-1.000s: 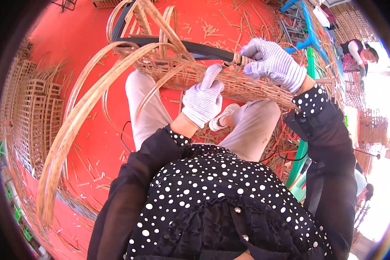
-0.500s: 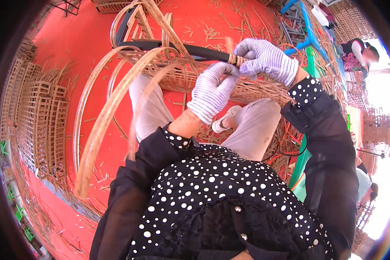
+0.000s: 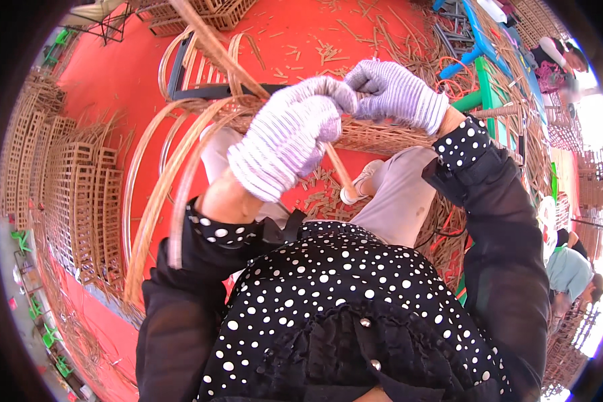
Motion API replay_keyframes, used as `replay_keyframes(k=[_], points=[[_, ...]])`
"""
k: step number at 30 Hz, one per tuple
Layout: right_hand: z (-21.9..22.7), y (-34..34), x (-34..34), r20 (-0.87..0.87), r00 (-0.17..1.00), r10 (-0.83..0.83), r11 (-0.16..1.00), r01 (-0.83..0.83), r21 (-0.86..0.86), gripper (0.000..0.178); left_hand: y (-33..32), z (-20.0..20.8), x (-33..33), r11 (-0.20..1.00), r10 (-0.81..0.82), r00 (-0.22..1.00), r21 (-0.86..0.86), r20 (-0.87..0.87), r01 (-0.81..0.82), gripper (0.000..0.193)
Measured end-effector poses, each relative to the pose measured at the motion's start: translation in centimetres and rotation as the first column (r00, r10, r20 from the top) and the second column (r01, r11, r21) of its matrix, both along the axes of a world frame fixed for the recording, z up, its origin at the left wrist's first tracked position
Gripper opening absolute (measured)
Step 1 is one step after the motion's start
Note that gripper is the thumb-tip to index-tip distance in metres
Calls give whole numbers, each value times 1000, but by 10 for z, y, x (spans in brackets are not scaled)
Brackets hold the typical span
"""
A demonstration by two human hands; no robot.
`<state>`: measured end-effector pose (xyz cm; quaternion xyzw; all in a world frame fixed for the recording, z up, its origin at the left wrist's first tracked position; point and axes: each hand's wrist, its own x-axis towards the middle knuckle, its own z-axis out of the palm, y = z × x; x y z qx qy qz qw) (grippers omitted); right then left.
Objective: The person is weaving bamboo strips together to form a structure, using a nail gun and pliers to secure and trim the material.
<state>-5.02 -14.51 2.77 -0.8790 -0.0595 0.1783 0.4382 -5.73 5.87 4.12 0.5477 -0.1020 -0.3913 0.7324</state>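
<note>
Both my hands wear striped grey knit gloves. My left hand [image 3: 285,137] is closed around a flat tan cane strip [image 3: 338,171] that runs down toward my knees. My right hand [image 3: 398,94] pinches the same strip where it meets the woven edge [image 3: 375,137] of a half-made rattan piece resting on my lap. The two hands touch at the fingertips. A black curved frame bar [image 3: 208,90] carries several long cane loops [image 3: 147,201] that arc off to my left.
Stacks of finished woven lattice panels [image 3: 80,194] lie on the red floor [image 3: 114,74] at my left. Cane offcuts litter the floor ahead. Blue and green frames [image 3: 479,67] stand at upper right, with other people at the right edge [image 3: 569,271].
My left hand rose from below the woven edge up to meet my right hand, pulling the cane strip with it. The long cane loops swung closer on the left.
</note>
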Motion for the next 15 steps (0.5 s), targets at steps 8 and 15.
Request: replay_keyframes(k=[8,15], points=[[-12,2,-20,478,878,13,962,119,-246,39,-33,9,96,997,-23,1000,-71,-10,22,12],[-31,10,-23,725,681,100,969,99,-227,32,-78,-40,130,998,51,981,-13,-188,-54,12]])
